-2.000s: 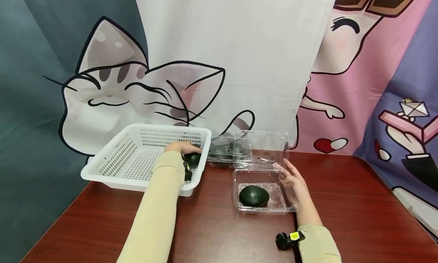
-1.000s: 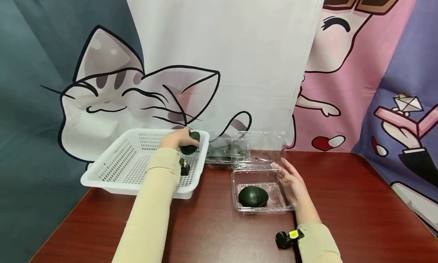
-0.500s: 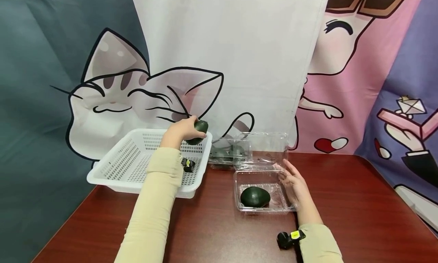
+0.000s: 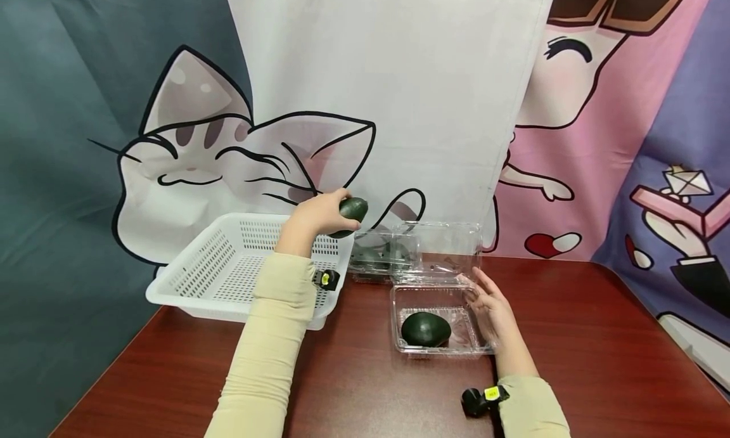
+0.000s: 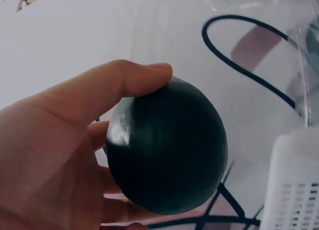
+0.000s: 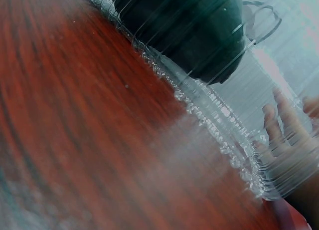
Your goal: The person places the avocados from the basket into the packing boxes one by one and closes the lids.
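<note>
My left hand (image 4: 316, 217) holds a dark green avocado (image 4: 355, 208) in the air, over the right rim of a white perforated plastic basket (image 4: 196, 273). In the left wrist view the thumb lies on top of the smooth avocado (image 5: 169, 145), with fingers curled behind it. A clear plastic clamshell box (image 4: 399, 347) stands with its lid (image 4: 447, 235) raised, and another avocado (image 4: 426, 329) lies at the left inside. My right hand (image 4: 495, 311) rests along the box's right wall, fingers extended; the right wrist view shows those fingers through the plastic.
Behind the open box, to its left, another clear box (image 4: 371, 251) with dark green contents stands against the curtain (image 4: 433, 108). All of it stands on a reddish-brown wooden table (image 4: 353, 387). Each wrist wears a small black camera.
My left hand has lifted the avocado out of the white basket and carried it up and to the right. The right hand has stayed at the box's side.
</note>
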`<state>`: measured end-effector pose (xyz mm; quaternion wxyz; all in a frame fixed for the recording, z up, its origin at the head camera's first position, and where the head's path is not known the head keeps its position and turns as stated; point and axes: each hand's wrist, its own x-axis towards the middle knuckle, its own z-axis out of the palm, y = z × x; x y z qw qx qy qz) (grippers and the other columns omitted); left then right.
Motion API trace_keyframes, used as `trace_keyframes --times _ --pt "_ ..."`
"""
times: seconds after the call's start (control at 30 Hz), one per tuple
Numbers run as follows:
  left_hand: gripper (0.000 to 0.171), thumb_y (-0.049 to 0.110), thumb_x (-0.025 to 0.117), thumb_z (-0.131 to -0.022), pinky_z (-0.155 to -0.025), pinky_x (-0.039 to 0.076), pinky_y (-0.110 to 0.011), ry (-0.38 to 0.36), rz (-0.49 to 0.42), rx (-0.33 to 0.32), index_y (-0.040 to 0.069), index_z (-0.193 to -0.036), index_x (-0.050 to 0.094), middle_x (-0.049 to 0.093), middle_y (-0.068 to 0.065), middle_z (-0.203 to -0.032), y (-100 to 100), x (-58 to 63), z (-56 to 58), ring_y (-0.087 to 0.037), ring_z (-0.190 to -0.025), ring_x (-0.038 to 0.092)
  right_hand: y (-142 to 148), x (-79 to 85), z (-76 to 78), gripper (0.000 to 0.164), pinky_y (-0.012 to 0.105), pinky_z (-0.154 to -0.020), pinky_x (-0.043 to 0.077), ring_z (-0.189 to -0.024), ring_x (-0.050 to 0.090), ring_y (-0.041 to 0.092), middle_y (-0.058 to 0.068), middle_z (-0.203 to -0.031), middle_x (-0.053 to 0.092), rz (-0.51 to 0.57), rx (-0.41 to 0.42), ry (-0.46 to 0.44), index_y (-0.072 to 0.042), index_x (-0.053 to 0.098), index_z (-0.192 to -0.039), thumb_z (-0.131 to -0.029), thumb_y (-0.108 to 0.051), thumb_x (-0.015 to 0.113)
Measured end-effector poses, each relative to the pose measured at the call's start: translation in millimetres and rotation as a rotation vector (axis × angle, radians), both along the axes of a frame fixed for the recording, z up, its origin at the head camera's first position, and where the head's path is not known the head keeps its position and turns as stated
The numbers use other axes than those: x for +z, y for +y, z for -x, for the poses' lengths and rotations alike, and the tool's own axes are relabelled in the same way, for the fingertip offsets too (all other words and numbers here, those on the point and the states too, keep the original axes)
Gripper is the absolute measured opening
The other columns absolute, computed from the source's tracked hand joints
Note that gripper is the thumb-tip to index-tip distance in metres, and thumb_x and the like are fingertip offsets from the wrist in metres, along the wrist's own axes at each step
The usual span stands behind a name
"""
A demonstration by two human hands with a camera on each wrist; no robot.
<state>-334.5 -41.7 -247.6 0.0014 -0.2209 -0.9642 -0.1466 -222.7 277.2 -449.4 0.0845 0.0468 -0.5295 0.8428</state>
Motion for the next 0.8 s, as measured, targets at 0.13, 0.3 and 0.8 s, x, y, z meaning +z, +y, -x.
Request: trace_keyframes --times 0.13,0.3,0.8 --pt "0.064 0.048 0.067 -0.074 -0.075 0.044 -0.041 0.018 -0.007 -0.032 0.024 -0.129 0.046 0.060 -0.005 -0.105 7.4 2.6 -7.0 -0.022 -0.088 0.056 -0.3 -1.2 -0.3 0.069 0.037 -0.100 0.020 -0.105 0.054 0.010 -0.006 -0.110 0.063 0.012 -0.002 0.009 -0.001 0.020 -0.144 -0.078 0.020 0.022" --pt "0.060 0.046 0.069 -0.074 -0.073 0.044 -0.039 0.050 -0.021 -0.062 0.025 -0.126 0.049 0.060 -0.001 -0.104 16.2 4.2 -14.1 -0.020 -0.087 0.056 -0.1 -1.6 -0.2 0.069 0.038 -0.099 0.020 -0.103 0.055 0.011 -0.006 -0.109 0.063 0.008 -0.004 0.008 -0.001 0.022 -0.144 -0.078 0.019 0.023" --pt "0.061 0.049 0.068 -0.074 -0.072 0.044 -0.037 0.104 -0.013 -0.136 0.029 -0.128 0.049 0.059 0.001 -0.108 42.2 2.1 -26.1 -0.017 -0.088 0.054 -0.2 -0.7 0.6 0.069 0.042 -0.103 0.017 -0.105 0.055 0.011 -0.007 -0.109 0.061 0.010 -0.013 -0.019 -0.003 0.022 -0.145 -0.080 0.019 0.023"
